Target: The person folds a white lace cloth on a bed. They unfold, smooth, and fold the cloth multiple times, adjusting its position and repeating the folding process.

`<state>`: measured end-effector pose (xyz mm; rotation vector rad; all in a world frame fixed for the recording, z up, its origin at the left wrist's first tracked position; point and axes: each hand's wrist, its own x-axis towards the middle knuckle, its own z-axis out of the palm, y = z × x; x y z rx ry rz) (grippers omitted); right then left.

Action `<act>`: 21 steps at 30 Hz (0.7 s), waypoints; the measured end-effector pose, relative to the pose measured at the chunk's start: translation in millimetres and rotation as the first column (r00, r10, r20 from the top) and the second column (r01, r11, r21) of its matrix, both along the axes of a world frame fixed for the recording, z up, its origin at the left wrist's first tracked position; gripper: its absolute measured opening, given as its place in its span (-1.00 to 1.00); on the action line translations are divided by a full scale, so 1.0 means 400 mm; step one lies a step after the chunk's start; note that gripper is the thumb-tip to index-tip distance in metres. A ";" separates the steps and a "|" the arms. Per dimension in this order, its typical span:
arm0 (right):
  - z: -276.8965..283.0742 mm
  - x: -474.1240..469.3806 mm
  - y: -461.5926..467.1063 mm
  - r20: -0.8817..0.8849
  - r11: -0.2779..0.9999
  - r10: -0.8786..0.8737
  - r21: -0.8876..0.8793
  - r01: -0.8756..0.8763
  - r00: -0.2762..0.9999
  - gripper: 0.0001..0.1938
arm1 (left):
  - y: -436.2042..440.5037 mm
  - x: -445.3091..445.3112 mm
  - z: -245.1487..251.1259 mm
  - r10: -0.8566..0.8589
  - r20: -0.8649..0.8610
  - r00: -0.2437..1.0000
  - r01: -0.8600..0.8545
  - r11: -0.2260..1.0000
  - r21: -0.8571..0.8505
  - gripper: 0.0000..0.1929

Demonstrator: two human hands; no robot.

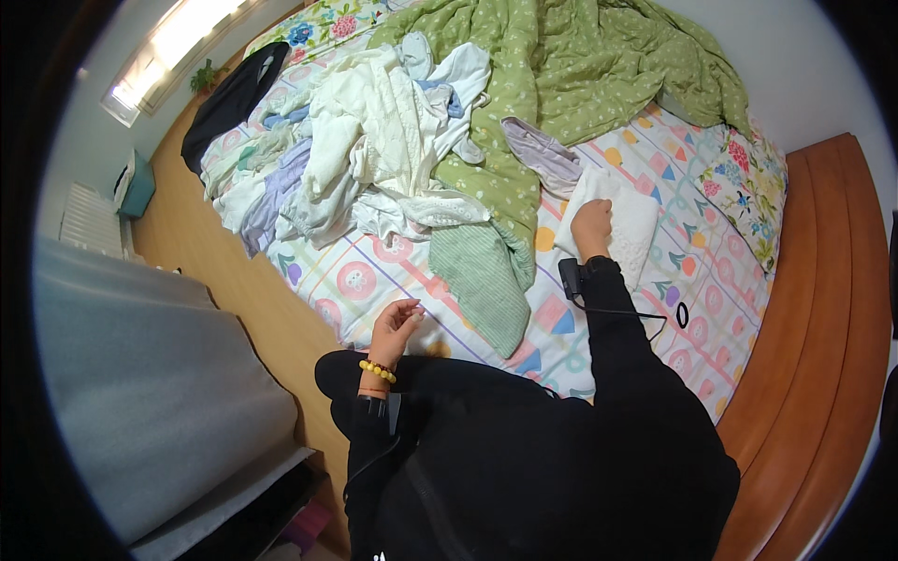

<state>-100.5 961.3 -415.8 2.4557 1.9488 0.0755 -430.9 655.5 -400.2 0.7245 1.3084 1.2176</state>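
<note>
On a folded white garment (635, 217) with a lacy edge rests my right hand (593, 223), its fingers curled. Whether those fingers pinch the fabric is hidden by the hand itself. A crumpled lilac garment (540, 156) lies against the far side of the folded one. My left hand (394, 329) hovers near the bed's front edge beside my knee, holding nothing, fingers slightly bent and apart. Beyond it spreads a loose heap of mostly white clothes (382, 126), with lilac pieces (280, 182) on its left.
A green quilt (596, 63), its striped pale green underside (484, 280) turned up, covers part of the patterned bedsheet (358, 280). Black clothing (235, 105) hangs at the far left edge. A wooden headboard (807, 336) bounds the right; a black hair tie (682, 315) lies near my sleeve.
</note>
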 end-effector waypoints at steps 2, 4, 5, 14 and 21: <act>-0.021 0.004 0.022 -0.085 0.992 -0.038 0.118 0.048 0.996 -0.70 | -0.012 -0.003 -0.006 0.000 -0.001 1.000 0.000 1.000 0.009 -0.68; 0.011 0.021 0.048 -0.148 0.989 -0.092 0.104 0.108 0.985 -0.70 | -0.019 -0.006 -0.008 0.010 -0.009 1.000 -0.010 1.000 -0.010 -0.68; 0.034 0.035 0.058 -0.154 0.985 -0.104 0.123 0.123 0.983 -0.70 | -0.020 -0.007 -0.008 0.014 -0.018 1.000 -0.014 1.000 -0.004 -0.68; 0.001 0.026 0.025 -0.357 0.966 0.216 -0.056 -0.252 0.909 -0.23 | -0.006 0.014 -0.021 -0.003 0.011 1.000 0.004 0.999 -0.034 -0.68; 0.130 -0.219 0.037 -0.414 0.714 0.687 0.536 -0.450 0.597 -0.69 | -0.044 -0.013 -0.005 0.095 0.046 0.994 -0.094 0.995 -0.014 -0.71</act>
